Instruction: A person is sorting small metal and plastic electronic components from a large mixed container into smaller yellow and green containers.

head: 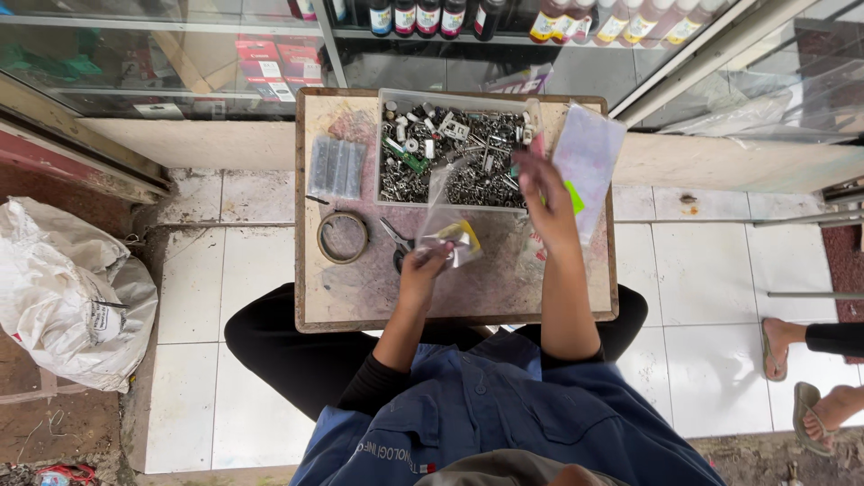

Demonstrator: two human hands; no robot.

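Note:
My left hand (423,268) pinches a small clear plastic bag (447,216) with small parts and a yellow piece at its bottom, held above a low wooden table (360,288). My right hand (543,193) is raised over the right end of a clear tray (389,97) filled with several small metal parts; its fingers point into the tray and I cannot tell whether they hold anything. A larger clear bag with a pale patterned sheet (589,157) stands just right of that hand.
A roll of tape (342,237), a pack of grey strips (337,167) and black scissors (396,241) lie on the table. A white sack (67,292) sits at left. Another person's sandalled feet (792,369) are at right. Glass shelves with bottles (423,16) stand behind.

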